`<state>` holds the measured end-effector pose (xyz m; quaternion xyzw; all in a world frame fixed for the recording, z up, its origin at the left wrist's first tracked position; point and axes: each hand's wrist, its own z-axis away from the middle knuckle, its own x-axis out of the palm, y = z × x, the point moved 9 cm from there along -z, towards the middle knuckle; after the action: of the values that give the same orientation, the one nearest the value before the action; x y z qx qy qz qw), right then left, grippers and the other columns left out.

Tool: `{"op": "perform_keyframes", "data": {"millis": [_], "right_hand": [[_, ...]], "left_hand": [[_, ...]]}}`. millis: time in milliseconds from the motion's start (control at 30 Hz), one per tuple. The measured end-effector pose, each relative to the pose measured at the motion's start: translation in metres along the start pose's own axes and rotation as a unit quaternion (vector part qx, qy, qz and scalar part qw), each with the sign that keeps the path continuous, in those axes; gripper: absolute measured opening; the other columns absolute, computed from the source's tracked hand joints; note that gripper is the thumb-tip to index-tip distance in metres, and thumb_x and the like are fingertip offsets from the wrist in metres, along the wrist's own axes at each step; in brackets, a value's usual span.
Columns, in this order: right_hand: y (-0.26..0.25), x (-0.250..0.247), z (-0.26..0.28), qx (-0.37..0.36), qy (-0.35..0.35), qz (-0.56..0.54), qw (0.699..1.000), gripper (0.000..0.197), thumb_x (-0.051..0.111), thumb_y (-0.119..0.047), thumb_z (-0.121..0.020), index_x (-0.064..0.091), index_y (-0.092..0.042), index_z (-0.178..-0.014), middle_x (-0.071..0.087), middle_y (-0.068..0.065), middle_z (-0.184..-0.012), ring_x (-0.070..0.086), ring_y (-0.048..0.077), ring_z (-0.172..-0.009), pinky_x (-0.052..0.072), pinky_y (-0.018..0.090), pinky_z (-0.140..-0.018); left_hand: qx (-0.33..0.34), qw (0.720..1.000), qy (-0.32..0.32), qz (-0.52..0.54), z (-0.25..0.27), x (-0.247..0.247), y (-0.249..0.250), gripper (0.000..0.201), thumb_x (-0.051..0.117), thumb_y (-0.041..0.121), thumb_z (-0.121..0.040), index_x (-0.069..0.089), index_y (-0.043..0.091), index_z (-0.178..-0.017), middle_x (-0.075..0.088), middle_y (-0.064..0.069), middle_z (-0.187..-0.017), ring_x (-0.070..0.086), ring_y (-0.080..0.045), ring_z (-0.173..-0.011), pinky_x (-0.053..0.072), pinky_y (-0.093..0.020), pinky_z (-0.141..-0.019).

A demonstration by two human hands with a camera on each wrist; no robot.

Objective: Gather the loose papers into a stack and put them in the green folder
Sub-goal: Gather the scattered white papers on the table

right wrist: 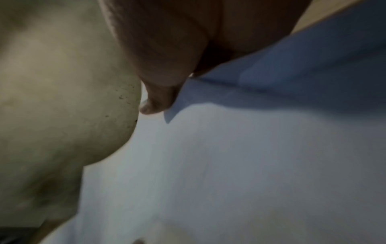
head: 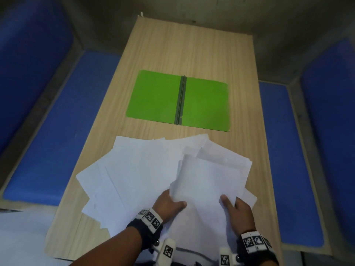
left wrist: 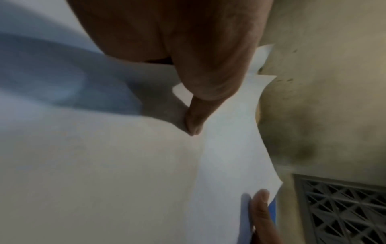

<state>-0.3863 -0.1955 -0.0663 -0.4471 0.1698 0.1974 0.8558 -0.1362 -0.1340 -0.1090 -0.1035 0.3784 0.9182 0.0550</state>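
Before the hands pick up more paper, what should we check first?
1. Green cardboard folder lies open and flat: ok.
2. Nothing lies on the folder: ok.
3. Left hand grips the lifted white sheets: ok.
4. Right hand grips the same sheets: ok.
5. All the loose white papers squared into one stack: not ok, they are still fanned out on the wooden table.
6. How many sheets are held: cannot tell.
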Motion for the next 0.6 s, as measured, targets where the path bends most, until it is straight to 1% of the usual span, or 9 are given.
{"op": "perform_keyframes", "data": {"millis": [33,67,133,200,267,333,400,500,600], "right_hand": [[0.001,-0.002,-0.004,0.002,0.002,0.006,1.0,0.039,0.061,-0.042,-0.087,0.053,-0.01,-0.066,0.054,0.0,-0.061,0.052,0.016,-0.06,0.042,0.028,-0.06],[0.008,-0.004,-0.009,0.021,0.003,0.007,1.0,0.042,0.058,-0.044,-0.088,0.055,-0.007,-0.068,0.057,0.004,-0.062,0.055,0.02,-0.06,0.046,0.031,-0.06],[0.021,-0.011,-0.02,0.046,0.012,0.006,0.999,0.031,0.063,-0.042,-0.088,0.063,-0.011,-0.083,0.07,0.007,-0.076,0.067,0.026,-0.068,0.059,0.041,-0.067],[0.036,-0.017,-0.029,0.067,0.026,0.032,0.997,0.03,0.07,-0.04,-0.082,0.063,-0.015,-0.098,0.072,0.01,-0.092,0.069,0.029,-0.078,0.058,0.048,-0.079],[0.045,-0.019,-0.036,0.097,0.038,0.074,0.992,0.045,0.072,-0.036,-0.081,0.057,-0.011,-0.115,0.067,0.013,-0.114,0.065,0.032,-0.098,0.052,0.04,-0.091],[0.047,-0.022,-0.041,0.114,0.064,0.117,0.984,0.064,0.074,-0.038,-0.079,0.05,-0.005,-0.129,0.056,0.017,-0.132,0.058,0.033,-0.116,0.045,0.036,-0.096],[0.045,-0.022,-0.047,0.132,0.092,0.132,0.978,0.082,0.076,-0.046,-0.072,0.046,-0.003,-0.134,0.052,0.019,-0.135,0.056,0.036,-0.117,0.048,0.039,-0.096],[0.04,-0.024,-0.058,0.152,0.12,0.125,0.973,0.091,0.079,-0.048,-0.067,0.041,-0.003,-0.136,0.052,0.021,-0.133,0.057,0.039,-0.115,0.051,0.044,-0.092],[0.031,-0.018,-0.067,0.164,0.104,0.071,0.978,0.091,0.079,-0.046,-0.066,0.043,0.0,-0.136,0.055,0.019,-0.134,0.057,0.037,-0.117,0.049,0.041,-0.096]], "left_hand": [[0.017,1.0,0.016,-0.004,0.002,-0.014,0.004,0.04,0.077,0.022,-0.076,0.056,0.025,-0.109,0.068,0.005,-0.093,0.066,-0.013,-0.087,0.052,-0.02,-0.071],[0.039,0.999,0.038,-0.002,0.005,-0.03,0.01,0.042,0.078,0.019,-0.078,0.054,0.025,-0.111,0.067,0.008,-0.092,0.065,-0.007,-0.084,0.05,-0.015,-0.069],[0.061,0.993,0.099,0.026,0.011,-0.076,0.013,0.042,0.079,0.012,-0.079,0.057,0.022,-0.113,0.068,0.012,-0.091,0.066,0.004,-0.078,0.053,-0.016,-0.074],[0.041,0.985,0.162,0.035,0.018,-0.126,0.002,0.043,0.08,0.012,-0.077,0.063,0.014,-0.116,0.071,-0.002,-0.095,0.069,-0.014,-0.086,0.053,-0.031,-0.082],[-0.011,0.979,0.2,-0.032,0.021,-0.172,-0.024,0.048,0.077,0.015,-0.078,0.061,0.007,-0.122,0.066,-0.012,-0.106,0.063,-0.027,-0.096,0.047,-0.035,-0.083],[-0.074,0.967,0.208,-0.126,0.022,-0.204,-0.057,0.048,0.075,0.015,-0.078,0.059,0.004,-0.121,0.067,-0.019,-0.114,0.063,-0.035,-0.1,0.047,-0.037,-0.081],[-0.114,0.959,0.199,-0.168,0.026,-0.216,-0.082,0.046,0.076,0.013,-0.075,0.061,0.003,-0.118,0.068,-0.021,-0.112,0.061,-0.034,-0.094,0.046,-0.036,-0.078],[-0.131,0.962,0.201,-0.132,0.031,-0.218,-0.101,0.042,0.076,0.004,-0.074,0.064,0.002,-0.114,0.067,-0.018,-0.098,0.058,-0.03,-0.084,0.046,-0.036,-0.075],[-0.128,0.965,0.201,-0.109,0.034,-0.214,-0.108,0.049,0.076,0.002,-0.074,0.061,0.0,-0.12,0.067,-0.022,-0.106,0.056,-0.03,-0.088,0.045,-0.037,-0.078]]}}
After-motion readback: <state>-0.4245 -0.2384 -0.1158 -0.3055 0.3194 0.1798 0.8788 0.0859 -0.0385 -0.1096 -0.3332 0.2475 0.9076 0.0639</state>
